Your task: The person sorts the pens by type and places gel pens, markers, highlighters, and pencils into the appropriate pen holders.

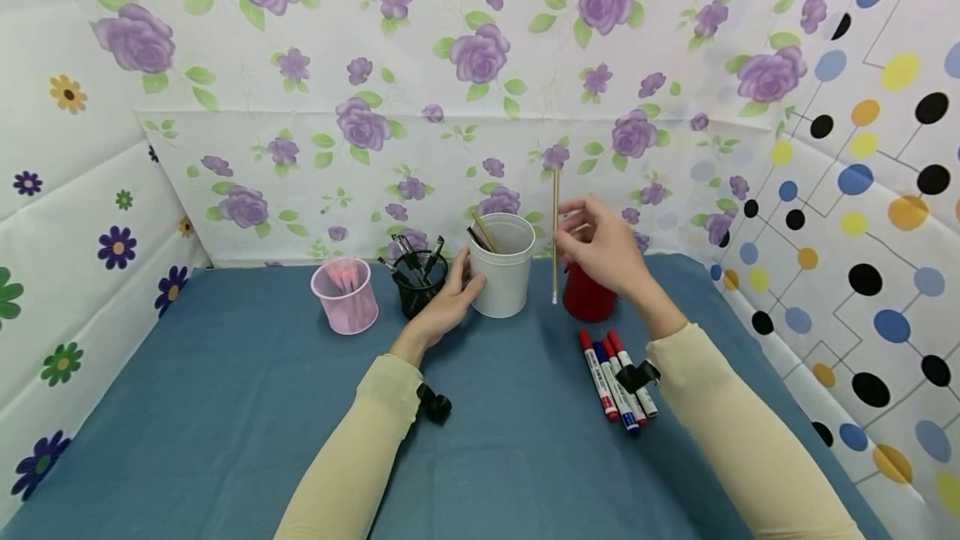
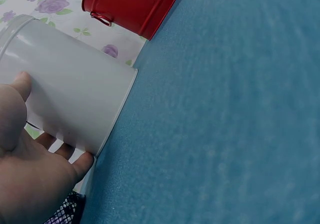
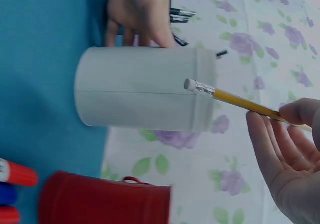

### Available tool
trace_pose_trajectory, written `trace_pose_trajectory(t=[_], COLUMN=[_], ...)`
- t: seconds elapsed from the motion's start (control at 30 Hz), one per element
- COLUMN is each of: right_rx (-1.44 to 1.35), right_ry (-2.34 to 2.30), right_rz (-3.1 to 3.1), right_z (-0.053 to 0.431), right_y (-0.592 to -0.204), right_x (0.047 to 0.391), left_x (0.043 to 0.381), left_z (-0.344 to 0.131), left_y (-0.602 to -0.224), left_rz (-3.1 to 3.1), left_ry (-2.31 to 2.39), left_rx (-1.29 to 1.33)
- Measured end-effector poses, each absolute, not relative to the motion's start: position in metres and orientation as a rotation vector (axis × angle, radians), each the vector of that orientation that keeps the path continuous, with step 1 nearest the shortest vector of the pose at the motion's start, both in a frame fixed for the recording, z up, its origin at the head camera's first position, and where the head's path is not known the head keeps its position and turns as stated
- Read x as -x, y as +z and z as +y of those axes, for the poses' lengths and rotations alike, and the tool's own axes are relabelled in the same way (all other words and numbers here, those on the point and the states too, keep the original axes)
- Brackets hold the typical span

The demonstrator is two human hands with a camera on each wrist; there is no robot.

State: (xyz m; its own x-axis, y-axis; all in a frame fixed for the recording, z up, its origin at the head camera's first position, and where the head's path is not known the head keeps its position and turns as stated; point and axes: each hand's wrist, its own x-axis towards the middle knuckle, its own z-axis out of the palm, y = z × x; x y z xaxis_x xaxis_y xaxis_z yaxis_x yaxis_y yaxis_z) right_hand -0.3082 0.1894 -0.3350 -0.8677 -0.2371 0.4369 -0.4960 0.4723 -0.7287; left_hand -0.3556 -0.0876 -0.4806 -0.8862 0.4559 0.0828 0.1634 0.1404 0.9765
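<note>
A white bucket (image 1: 502, 286) stands at the back of the blue-covered table, with a yellow pencil (image 1: 484, 232) and dark pencils leaning inside it. My left hand (image 1: 442, 307) holds the bucket by its left side, thumb in front and fingers behind, as the left wrist view shows. Between thumb and fingertips my right hand (image 1: 602, 247) pinches another yellow pencil (image 3: 240, 101). This pencil is upright in the head view, its white eraser end pointing down, to the right of the bucket. A red bucket (image 1: 588, 294) stands partly hidden behind the right hand.
Left of the white bucket are a black mesh cup (image 1: 416, 300) with black-handled items and a pink cup (image 1: 351, 311) with pink items. Several markers (image 1: 617, 382), red and blue capped, lie side by side near the right forearm. Patterned cloth walls (image 1: 420, 90) surround the table.
</note>
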Motion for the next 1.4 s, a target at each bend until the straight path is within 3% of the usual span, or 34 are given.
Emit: trace_pose_trajectory(t=[0.67, 1.4], right_rx=[-0.551, -0.529], right_ry=[1.425, 1.421], right_rz=[-2.238, -2.334], right_z=[0.157, 0.133], right_y=[-0.286, -0.318], right_x=[0.345, 0.374], left_x=[0.356, 0.356], left_z=[-0.088, -0.088], left_y=[-0.481, -0.480], left_rz=[2.173, 2.162], left_ry=[1.831, 1.828], left_rx=[-0.629, -0.622])
